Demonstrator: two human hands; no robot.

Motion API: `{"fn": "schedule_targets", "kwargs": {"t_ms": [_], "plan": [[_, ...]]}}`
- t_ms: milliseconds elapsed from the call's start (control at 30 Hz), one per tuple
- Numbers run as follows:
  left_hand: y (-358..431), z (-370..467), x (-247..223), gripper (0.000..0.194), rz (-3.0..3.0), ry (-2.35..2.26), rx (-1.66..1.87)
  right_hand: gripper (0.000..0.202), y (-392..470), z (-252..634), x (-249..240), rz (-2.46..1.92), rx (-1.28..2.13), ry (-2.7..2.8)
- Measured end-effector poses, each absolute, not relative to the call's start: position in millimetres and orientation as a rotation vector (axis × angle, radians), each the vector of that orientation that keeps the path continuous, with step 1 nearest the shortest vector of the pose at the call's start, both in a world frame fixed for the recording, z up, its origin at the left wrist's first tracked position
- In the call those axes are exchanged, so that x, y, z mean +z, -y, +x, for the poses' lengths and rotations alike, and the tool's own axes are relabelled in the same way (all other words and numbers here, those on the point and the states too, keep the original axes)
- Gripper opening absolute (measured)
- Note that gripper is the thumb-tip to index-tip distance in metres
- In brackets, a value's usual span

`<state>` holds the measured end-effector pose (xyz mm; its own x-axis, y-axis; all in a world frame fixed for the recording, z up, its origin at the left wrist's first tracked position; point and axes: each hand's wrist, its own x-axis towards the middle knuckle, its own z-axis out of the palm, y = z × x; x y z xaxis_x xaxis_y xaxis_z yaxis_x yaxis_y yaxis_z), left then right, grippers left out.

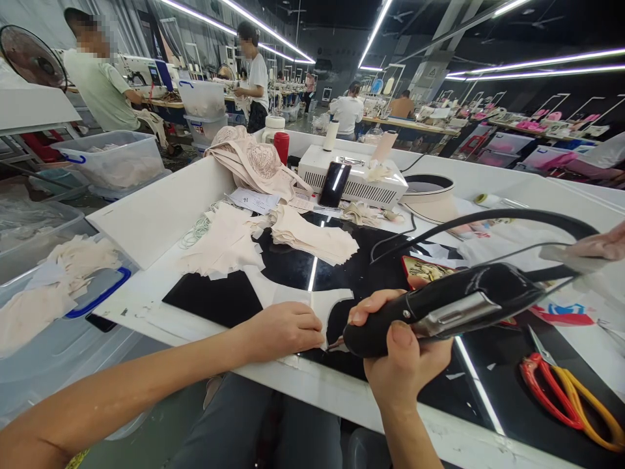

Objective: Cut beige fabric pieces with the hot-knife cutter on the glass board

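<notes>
My right hand [405,365] is wrapped round a thick black corded handheld tool [454,299], tilted with its thin metal tip pointing left. That tip meets or nearly meets the edge of a white cut fabric piece [278,290] on the black glossy tabletop. With fingers bent and pressed together, my left hand [283,332] holds the near end of this piece down. Just beyond lie two stacks of pale beige cut fabric, a left stack [219,241] and a right stack [312,236]. What the left fingertips grip is partly hidden.
Red-and-yellow scissors [547,378] lie at right. A black cable [512,213] arches above the table. Behind stand a white vented box [351,172], a phone [334,184] and beige bras [249,156]. Plastic bins [114,159] stand left; people work at machines beyond.
</notes>
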<state>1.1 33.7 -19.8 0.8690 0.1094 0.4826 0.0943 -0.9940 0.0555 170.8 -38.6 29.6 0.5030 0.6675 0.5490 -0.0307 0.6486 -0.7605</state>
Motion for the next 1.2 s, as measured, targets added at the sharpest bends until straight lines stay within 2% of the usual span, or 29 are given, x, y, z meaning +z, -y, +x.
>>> {"fn": "schedule_targets", "kwargs": {"t_ms": [433, 667, 1200], "plan": [[-36.2, -0.8, -20.3, 0.021, 3.009, -0.097, 0.846, 0.040, 38.8, 171.2, 29.0, -0.756, 0.474, 0.961], [-35.5, -2.1, -21.8, 0.012, 3.007, -0.100, 0.845, 0.043, 37.6, 169.7, 29.4, -0.777, 0.478, 0.957], [-35.8, -2.1, -21.3, 0.016, 2.991, -0.086, 0.900, 0.042, 37.5, 168.8, 30.6, -0.769, 0.487, 0.949]]}}
